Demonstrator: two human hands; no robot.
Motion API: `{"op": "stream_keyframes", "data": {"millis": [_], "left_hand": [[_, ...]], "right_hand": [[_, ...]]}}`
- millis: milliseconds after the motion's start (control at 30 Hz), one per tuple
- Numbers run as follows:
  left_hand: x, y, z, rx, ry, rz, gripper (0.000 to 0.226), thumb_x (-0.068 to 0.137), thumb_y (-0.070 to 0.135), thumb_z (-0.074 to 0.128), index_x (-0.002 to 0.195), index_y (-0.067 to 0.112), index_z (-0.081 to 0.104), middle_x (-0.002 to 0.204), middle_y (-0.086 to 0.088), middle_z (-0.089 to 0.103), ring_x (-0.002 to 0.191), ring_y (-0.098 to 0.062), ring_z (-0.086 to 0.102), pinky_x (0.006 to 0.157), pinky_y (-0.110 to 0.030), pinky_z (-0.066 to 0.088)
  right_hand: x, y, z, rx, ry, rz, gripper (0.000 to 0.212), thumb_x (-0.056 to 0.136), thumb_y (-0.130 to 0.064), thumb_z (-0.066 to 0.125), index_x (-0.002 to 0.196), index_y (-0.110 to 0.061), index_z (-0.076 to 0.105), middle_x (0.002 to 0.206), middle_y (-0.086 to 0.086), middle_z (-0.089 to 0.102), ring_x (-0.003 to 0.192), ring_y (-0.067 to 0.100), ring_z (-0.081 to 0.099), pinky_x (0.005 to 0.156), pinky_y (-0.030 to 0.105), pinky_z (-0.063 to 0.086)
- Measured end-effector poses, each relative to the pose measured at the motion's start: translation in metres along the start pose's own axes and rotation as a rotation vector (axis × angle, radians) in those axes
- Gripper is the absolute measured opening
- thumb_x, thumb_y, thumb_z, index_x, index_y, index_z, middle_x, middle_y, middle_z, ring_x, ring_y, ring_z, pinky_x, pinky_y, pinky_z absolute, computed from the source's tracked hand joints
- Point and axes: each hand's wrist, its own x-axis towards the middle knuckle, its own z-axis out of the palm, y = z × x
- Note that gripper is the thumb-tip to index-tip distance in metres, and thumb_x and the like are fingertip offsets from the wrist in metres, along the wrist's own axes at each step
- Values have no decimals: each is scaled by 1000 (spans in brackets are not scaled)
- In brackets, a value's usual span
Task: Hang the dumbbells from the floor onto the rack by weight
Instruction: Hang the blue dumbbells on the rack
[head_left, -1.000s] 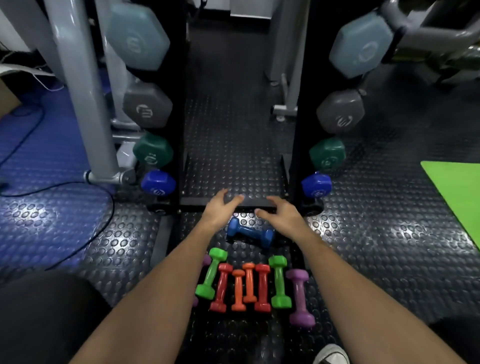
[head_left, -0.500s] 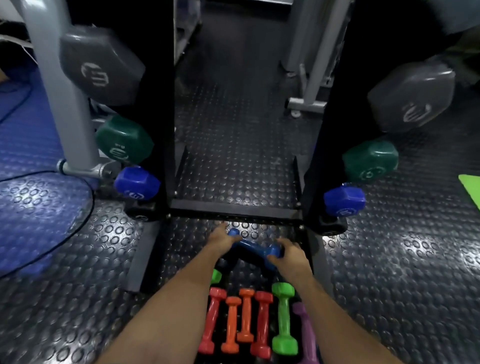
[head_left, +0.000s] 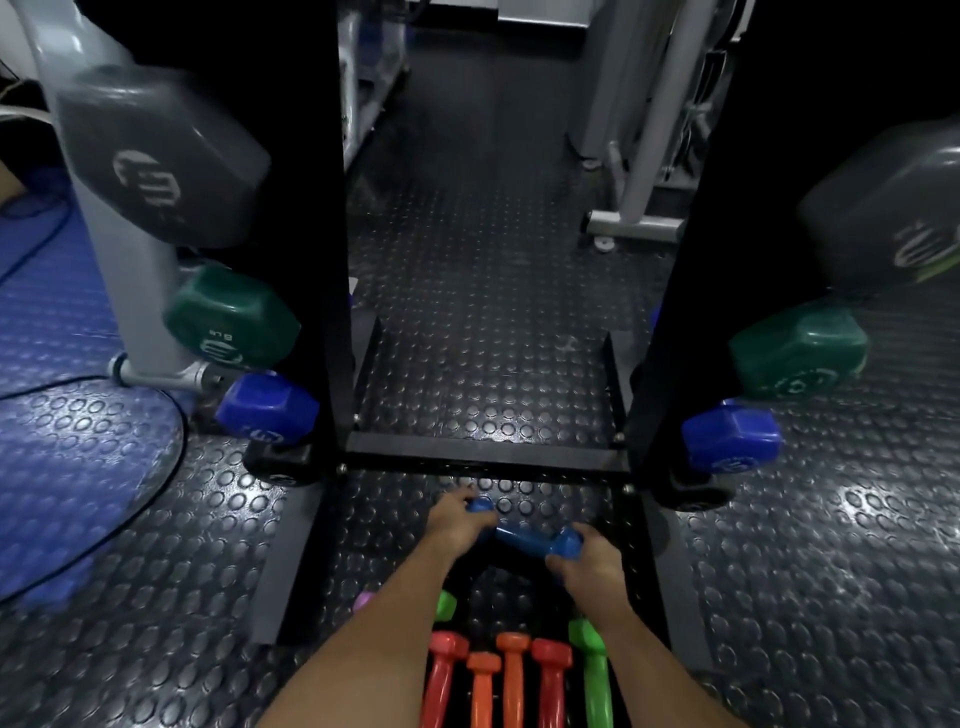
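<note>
A small blue dumbbell lies crosswise just in front of the black rack's base bar. My left hand grips its left head and my right hand grips its right head. Behind my arms, red, orange and green dumbbells lie side by side on the floor, and a purple head peeks out beside my left forearm. On the rack's posts hang larger blue, green and grey dumbbells at left, with matching blue, green and grey ones at right.
The floor is black studded rubber, with a blue mat and a black cable at left. A grey machine post stands behind the left rack side. White machine feet stand at the back right.
My view has moved closer and lower toward the rack. Both hands went from hovering open above the small blue dumbbell to closing on its two heads.
</note>
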Motion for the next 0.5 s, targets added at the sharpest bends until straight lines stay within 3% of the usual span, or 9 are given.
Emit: {"op": "stream_keyframes", "data": {"millis": [133, 233, 300, 400, 500], "left_hand": [[-9, 5, -12, -118, -47, -44, 37, 74, 19, 84, 106, 18, 65, 101, -5, 66, 84, -20, 62, 70, -30, 53], [-22, 12, -26, -244, -65, -93, 34, 71, 19, 86, 94, 20, 61, 103, -6, 66, 82, -20, 62, 54, -27, 52], [-33, 18, -34, -338, -78, -94, 34, 72, 20, 87, 90, 19, 58, 101, -8, 67, 78, -21, 62, 52, -26, 50], [-54, 29, -50, -418, -135, -76, 34, 73, 21, 88, 92, 16, 61, 98, -12, 68, 80, -25, 65, 61, -32, 55], [-81, 39, -76, -446, -233, -80, 40, 73, 19, 89, 105, 6, 69, 101, -18, 72, 83, -30, 69, 81, -50, 60]], "right_hand": [[-5, -4, -10, 81, 38, -8, 61, 79, -15, 86, 134, -5, 62, 98, 5, 66, 87, 22, 64, 82, 28, 51], [-16, -19, -22, 127, 88, -61, 49, 81, -18, 85, 126, -8, 68, 91, 3, 67, 83, 21, 64, 79, 29, 50], [-22, -32, -32, 142, 115, -126, 43, 83, -19, 83, 123, -10, 71, 88, 2, 67, 82, 21, 64, 79, 30, 51], [-30, -52, -46, 146, 115, -201, 42, 85, -20, 82, 124, -10, 70, 89, 0, 66, 83, 19, 63, 80, 29, 50], [-44, -72, -61, 184, 104, -242, 45, 84, -22, 83, 124, -13, 67, 93, -2, 70, 80, 13, 67, 75, 24, 52]]}}
